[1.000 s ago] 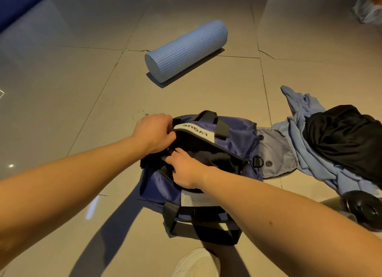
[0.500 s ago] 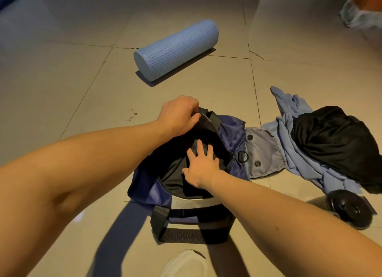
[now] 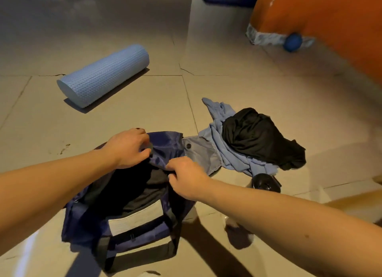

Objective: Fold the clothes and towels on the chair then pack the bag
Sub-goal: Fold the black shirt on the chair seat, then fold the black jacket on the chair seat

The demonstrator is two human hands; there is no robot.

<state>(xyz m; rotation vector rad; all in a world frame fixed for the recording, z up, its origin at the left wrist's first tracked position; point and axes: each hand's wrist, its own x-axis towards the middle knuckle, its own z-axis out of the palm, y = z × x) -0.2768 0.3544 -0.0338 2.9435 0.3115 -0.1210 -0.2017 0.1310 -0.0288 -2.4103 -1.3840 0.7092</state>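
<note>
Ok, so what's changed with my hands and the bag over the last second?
Your right hand lifted off the dark garment inside the bag, where it lay flat, and now pinches the bag's navy rim beside your left hand, which still grips that rim. The foam roller and the clothes pile beside the bag lie unmoved.

A gym or workout room, by the look: a foam roller lies on the tiled floor well beyond the fingers, a blue ball farther right.
</note>
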